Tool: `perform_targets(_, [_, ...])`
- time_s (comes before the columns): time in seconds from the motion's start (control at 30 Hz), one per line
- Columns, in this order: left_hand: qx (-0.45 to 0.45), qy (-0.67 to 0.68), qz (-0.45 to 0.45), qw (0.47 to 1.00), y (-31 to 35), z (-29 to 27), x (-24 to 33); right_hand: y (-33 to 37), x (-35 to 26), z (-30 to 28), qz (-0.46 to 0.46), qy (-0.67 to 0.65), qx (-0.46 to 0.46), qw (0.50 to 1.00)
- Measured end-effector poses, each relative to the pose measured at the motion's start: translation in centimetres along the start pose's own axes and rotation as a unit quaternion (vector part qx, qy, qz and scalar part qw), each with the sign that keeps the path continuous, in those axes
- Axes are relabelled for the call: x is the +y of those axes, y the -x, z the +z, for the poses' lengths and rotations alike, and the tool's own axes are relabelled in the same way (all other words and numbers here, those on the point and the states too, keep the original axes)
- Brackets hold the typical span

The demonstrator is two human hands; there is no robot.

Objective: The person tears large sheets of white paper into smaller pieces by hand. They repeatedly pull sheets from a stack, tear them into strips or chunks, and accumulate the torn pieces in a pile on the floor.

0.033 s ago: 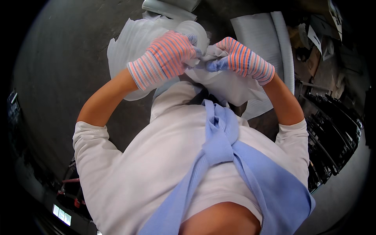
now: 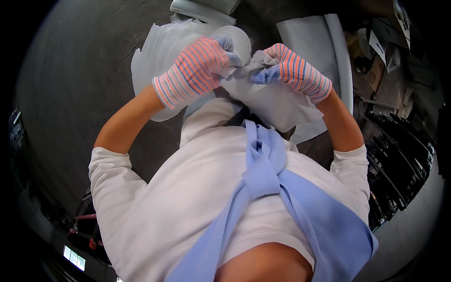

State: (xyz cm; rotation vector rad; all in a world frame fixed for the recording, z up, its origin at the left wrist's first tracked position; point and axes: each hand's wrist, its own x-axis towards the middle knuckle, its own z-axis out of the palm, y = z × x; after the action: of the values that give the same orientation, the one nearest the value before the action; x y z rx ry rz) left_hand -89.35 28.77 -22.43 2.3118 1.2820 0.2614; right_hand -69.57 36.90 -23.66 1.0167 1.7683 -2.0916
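A thin white sheet (image 2: 286,105) hangs in front of the worker's body, its upper edge bunched between two striped gloves, the left hand (image 2: 202,66) clenched on one gathered bit and the right hand (image 2: 296,70) pinching another between thumb and fingers just beside it. Around it I see more white sheeting (image 2: 148,56) spread under and beyond the left glove, a grey-white roll (image 2: 339,61) close by on the right, and another roll (image 2: 202,11) farther off on the dark floor (image 2: 84,70). Marks on a pale panel (image 2: 402,21) at the far right are too small to read.
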Motion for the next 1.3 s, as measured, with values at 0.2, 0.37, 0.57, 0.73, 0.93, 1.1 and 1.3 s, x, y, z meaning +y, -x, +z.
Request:
perform_targets(0.2, [0.151, 0.134, 0.056, 0.978, 0.9, 2.3, -1.5, 0.4, 5.7, -2.2, 0.004, -0.170, 0.148, 0.974])
perform_targets(0.37, [-0.072, 0.039, -0.108, 0.991, 1.3, 1.4, -0.9, 0.3, 5.9, -2.8, -0.048, 0.048, 0.154, 0.986])
perform_targets(0.57, [-0.299, -0.119, -0.171, 0.931, 0.5, 3.7, 0.3, 2.0, 5.0, -4.3, -0.078, 0.023, 0.155, 0.985])
perform_targets(0.73, [-0.096, -0.179, -0.053, 0.978, 2.9, 6.4, -0.4, 3.5, 3.0, -5.8, 0.081, 0.087, 0.256, 0.959])
perform_targets(0.93, [-0.045, -0.232, -0.008, 0.972, 5.4, 6.8, -0.9, 4.4, 16.7, -16.9, -0.027, -0.106, 0.346, 0.932])
perform_targets(1.1, [-0.001, -0.248, -0.006, 0.969, 7.7, 6.7, -2.0, 7.3, 11.4, -16.7, 0.145, 0.097, 0.331, 0.927])
perform_targets(1.3, [0.019, -0.301, -0.003, 0.954, 9.6, 6.4, -4.7, 12.6, 24.3, -28.4, 0.233, 0.235, 0.390, 0.859])
